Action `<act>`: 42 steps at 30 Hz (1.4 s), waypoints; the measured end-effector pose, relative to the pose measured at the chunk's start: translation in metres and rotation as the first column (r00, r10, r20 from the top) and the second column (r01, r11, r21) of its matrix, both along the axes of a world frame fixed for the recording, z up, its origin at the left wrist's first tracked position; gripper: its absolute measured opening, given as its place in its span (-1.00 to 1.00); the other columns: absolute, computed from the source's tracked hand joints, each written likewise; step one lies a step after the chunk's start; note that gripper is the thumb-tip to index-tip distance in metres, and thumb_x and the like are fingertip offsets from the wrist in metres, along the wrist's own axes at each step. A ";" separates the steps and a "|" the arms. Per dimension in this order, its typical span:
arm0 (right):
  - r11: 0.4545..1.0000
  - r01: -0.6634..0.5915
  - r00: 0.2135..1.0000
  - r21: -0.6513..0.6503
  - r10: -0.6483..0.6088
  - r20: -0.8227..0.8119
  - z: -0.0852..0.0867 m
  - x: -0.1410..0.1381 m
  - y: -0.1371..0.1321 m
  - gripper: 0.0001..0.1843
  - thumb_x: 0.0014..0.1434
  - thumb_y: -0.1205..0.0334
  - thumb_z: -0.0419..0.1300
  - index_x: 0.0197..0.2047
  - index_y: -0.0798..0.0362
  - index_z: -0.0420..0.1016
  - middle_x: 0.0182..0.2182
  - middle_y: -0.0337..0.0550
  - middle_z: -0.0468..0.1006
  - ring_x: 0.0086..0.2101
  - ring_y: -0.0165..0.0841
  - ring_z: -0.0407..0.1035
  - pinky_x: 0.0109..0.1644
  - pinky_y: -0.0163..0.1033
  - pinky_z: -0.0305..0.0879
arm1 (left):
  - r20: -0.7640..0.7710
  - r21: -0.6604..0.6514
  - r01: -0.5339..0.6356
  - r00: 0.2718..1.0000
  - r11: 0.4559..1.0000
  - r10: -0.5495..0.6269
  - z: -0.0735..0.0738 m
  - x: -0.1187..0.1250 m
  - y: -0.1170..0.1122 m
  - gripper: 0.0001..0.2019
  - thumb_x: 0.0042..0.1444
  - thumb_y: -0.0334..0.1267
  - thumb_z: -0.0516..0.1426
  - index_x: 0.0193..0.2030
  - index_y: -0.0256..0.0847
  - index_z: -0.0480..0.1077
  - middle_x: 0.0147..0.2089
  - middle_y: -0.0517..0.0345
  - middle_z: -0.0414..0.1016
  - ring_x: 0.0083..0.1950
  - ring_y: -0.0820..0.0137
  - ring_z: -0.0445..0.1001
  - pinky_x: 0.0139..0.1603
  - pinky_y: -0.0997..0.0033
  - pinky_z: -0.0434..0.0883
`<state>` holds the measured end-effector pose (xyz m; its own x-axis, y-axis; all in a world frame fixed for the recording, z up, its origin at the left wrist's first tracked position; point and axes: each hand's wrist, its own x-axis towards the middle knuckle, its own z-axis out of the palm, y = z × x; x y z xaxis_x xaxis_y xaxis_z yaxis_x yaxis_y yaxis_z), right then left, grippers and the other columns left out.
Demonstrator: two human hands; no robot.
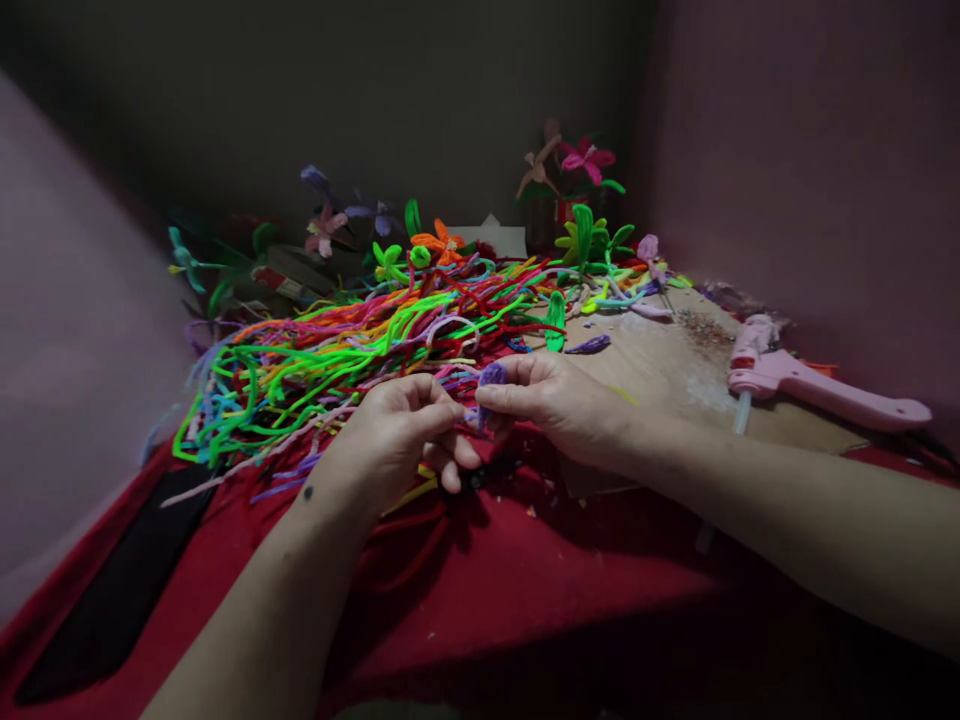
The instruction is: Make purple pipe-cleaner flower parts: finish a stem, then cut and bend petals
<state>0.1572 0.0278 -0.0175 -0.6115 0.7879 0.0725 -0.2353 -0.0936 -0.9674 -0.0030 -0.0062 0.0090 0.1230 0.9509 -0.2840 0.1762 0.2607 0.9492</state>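
1. Red cloth (pixel 517 590) covers the work surface; dark wall (pixel 450 90) behind, pinkish wall (pixel 810 150) at the right. Light is dim, near edge in deep shadow.
2. Purple fuzzy piece (pixel 492 384) is the part in hand: held up between both hands, above the cloth, around mid-view.
3. Right hand (pixel 551 400): thumb and forefinger pinch the purple fuzzy piece at its broad, rounded part.
4. Left hand (pixel 409 425): thumb and forefinger pressed together at the thin end of the same piece, other fingers curled loosely below. Exact contact at the fingertips is too small to read.
5. Pipe cleaner pile (pixel 322 345) lies just beyond the left hand: green, red, orange, pink and more, strands tangled, mostly running left to right.
6. Brown board (pixel 637 350) sits beyond the right hand, with crumbs and whitish smears on it. Purple petal (pixel 589 345) and green leaf (pixel 555 322) lie near its left side.
7. Pink glue gun (pixel 810 378) rests at the right, handle pointing right, clear stick (pixel 742 412) protruding toward the near side.
8. Orange flower (pixel 439 243), lime flower (pixel 388 262) and magenta flower (pixel 587 158) stand along the back.
9. Black strip (pixel 112 590) lies slantwise at the left on the cloth.
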 end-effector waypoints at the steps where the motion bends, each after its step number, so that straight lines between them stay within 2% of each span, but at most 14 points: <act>1: 1.000 0.029 0.999 0.006 -0.029 0.018 0.001 0.000 0.000 -0.88 0.04 0.30 0.19 -0.48 0.17 0.42 -0.60 -0.26 0.42 -0.57 -0.52 0.25 -0.44 -0.37 0.19 | -0.059 0.042 -0.024 0.998 0.999 0.026 0.000 0.001 0.000 -0.83 -0.07 -0.26 0.19 -0.44 -0.24 0.25 -0.67 0.14 0.44 -0.73 0.45 0.33 -0.73 0.54 0.24; 2: 0.998 0.061 0.997 0.012 -0.062 0.037 0.002 0.000 -0.001 -0.88 0.03 0.30 0.20 -0.49 0.17 0.41 -0.61 -0.28 0.40 -0.58 -0.53 0.23 -0.46 -0.38 0.17 | -0.121 0.121 -0.063 0.990 0.991 0.078 0.000 0.002 -0.001 -0.82 -0.08 -0.26 0.21 -0.40 -0.25 0.28 -0.65 0.18 0.44 -0.71 0.48 0.32 -0.72 0.56 0.23; 4: 0.993 0.120 0.990 0.021 -0.122 0.069 0.004 -0.001 -0.001 -0.87 0.00 0.29 0.23 -0.50 0.16 0.41 -0.62 -0.30 0.37 -0.59 -0.54 0.20 -0.49 -0.39 0.13 | -0.206 0.340 -0.129 0.956 0.932 0.207 -0.001 0.005 -0.002 -0.76 -0.10 -0.27 0.24 -0.29 -0.25 0.33 -0.51 0.20 0.48 -0.63 0.53 0.35 -0.65 0.61 0.25; 6: 0.988 0.156 0.984 0.020 -0.157 0.083 0.003 -0.001 0.000 -0.84 -0.02 0.28 0.26 -0.53 0.16 0.40 -0.63 -0.30 0.36 -0.60 -0.54 0.19 -0.51 -0.39 0.11 | -0.223 0.469 -0.118 0.943 0.875 0.247 -0.002 0.009 -0.005 -0.73 -0.09 -0.28 0.24 -0.20 -0.23 0.37 -0.34 0.17 0.52 -0.52 0.54 0.40 -0.58 0.62 0.28; 8: 0.986 0.169 0.983 0.012 -0.170 0.069 0.002 0.000 0.001 -0.81 -0.03 0.26 0.27 -0.55 0.16 0.39 -0.64 -0.30 0.35 -0.60 -0.53 0.20 -0.51 -0.38 0.11 | -0.238 0.451 -0.033 0.959 0.892 0.155 -0.002 0.012 -0.008 -0.80 -0.03 -0.27 0.21 -0.23 -0.23 0.40 -0.29 0.14 0.52 -0.47 0.51 0.42 -0.54 0.60 0.30; 10: 0.988 0.157 0.987 -0.005 -0.157 0.027 -0.001 0.000 0.003 -0.77 -0.05 0.21 0.30 -0.56 0.16 0.38 -0.64 -0.29 0.36 -0.59 -0.52 0.21 -0.50 -0.36 0.12 | -0.254 0.385 0.039 0.965 0.922 0.065 -0.002 0.014 -0.009 -0.88 -0.01 -0.28 0.19 -0.31 -0.25 0.42 -0.38 0.15 0.52 -0.50 0.49 0.41 -0.54 0.57 0.32; 15: 0.994 0.017 0.996 -0.109 -0.026 -0.081 -0.005 -0.001 0.002 -0.76 -0.06 0.15 0.31 -0.43 0.16 0.45 -0.56 -0.24 0.43 -0.55 -0.49 0.27 -0.42 -0.33 0.18 | -0.160 0.340 -0.041 0.982 0.939 0.101 -0.003 0.017 -0.008 -0.84 -0.04 -0.28 0.20 -0.30 -0.24 0.35 -0.53 0.24 0.44 -0.60 0.47 0.38 -0.61 0.52 0.35; 18: 0.994 0.010 1.000 -0.105 -0.010 -0.002 -0.003 -0.001 0.000 -0.80 -0.04 0.19 0.29 -0.49 0.17 0.43 -0.61 -0.25 0.38 -0.59 -0.51 0.21 -0.47 -0.34 0.14 | -0.087 0.324 -0.045 0.993 0.945 0.076 -0.002 0.013 -0.007 -0.74 -0.09 -0.29 0.24 -0.23 -0.24 0.34 -0.43 0.21 0.48 -0.60 0.49 0.38 -0.68 0.55 0.31; 21: 0.999 0.033 0.996 -0.012 -0.032 0.087 0.000 0.000 -0.002 -0.81 0.01 0.22 0.23 -0.51 0.17 0.42 -0.61 -0.26 0.36 -0.60 -0.52 0.18 -0.48 -0.34 0.11 | -0.029 0.262 -0.048 0.998 0.964 0.057 0.002 0.004 -0.006 -0.71 -0.12 -0.31 0.27 -0.20 -0.25 0.41 -0.37 0.19 0.49 -0.61 0.58 0.33 -0.69 0.62 0.25; 27: 0.994 -0.051 0.973 0.093 0.029 0.230 0.000 0.002 -0.006 -0.73 0.05 0.12 0.21 -0.51 0.16 0.42 -0.61 -0.24 0.36 -0.58 -0.51 0.16 -0.48 -0.33 0.08 | 0.158 0.109 -0.004 0.987 0.994 -0.013 0.005 -0.006 -0.002 -0.73 -0.06 -0.26 0.25 -0.17 -0.24 0.48 -0.51 0.23 0.42 -0.65 0.63 0.25 -0.67 0.64 0.19; 30: 0.992 -0.067 0.969 0.106 0.040 0.243 0.002 0.002 -0.008 -0.73 0.03 0.12 0.22 -0.54 0.16 0.40 -0.62 -0.25 0.35 -0.57 -0.51 0.16 -0.48 -0.33 0.07 | 0.114 0.142 0.003 0.993 0.990 -0.019 0.006 -0.006 -0.002 -0.81 -0.08 -0.29 0.27 -0.28 -0.26 0.50 -0.56 0.24 0.39 -0.66 0.63 0.24 -0.67 0.65 0.15; 36: 0.991 -0.130 0.981 0.028 0.125 0.146 0.006 0.002 -0.010 -0.71 0.00 0.10 0.26 -0.55 0.15 0.39 -0.66 -0.31 0.30 -0.60 -0.53 0.12 -0.50 -0.35 0.06 | 0.035 0.237 -0.030 0.999 0.971 0.022 0.006 0.002 -0.008 -0.87 -0.10 -0.26 0.27 -0.42 -0.24 0.46 -0.65 0.29 0.31 -0.67 0.59 0.21 -0.67 0.61 0.16; 40: 0.994 -0.108 0.986 -0.006 0.108 0.129 0.005 0.002 -0.007 -0.64 -0.03 0.10 0.28 -0.66 0.13 0.31 -0.72 -0.33 0.26 -0.64 -0.54 0.11 -0.51 -0.34 0.06 | -0.118 0.469 -0.140 0.968 0.872 0.220 0.000 0.012 -0.012 -0.92 -0.07 -0.28 0.24 -0.45 -0.22 0.44 -0.62 0.29 0.32 -0.63 0.59 0.23 -0.65 0.63 0.18; 42: 0.995 -0.093 0.987 -0.025 0.095 0.129 0.004 0.001 -0.007 -0.63 -0.05 0.12 0.29 -0.69 0.13 0.28 -0.73 -0.34 0.25 -0.66 -0.55 0.10 -0.53 -0.34 0.04 | -0.140 0.492 -0.141 0.961 0.859 0.238 0.000 0.013 -0.012 -0.93 -0.07 -0.29 0.23 -0.43 -0.22 0.46 -0.60 0.28 0.34 -0.62 0.59 0.24 -0.64 0.64 0.20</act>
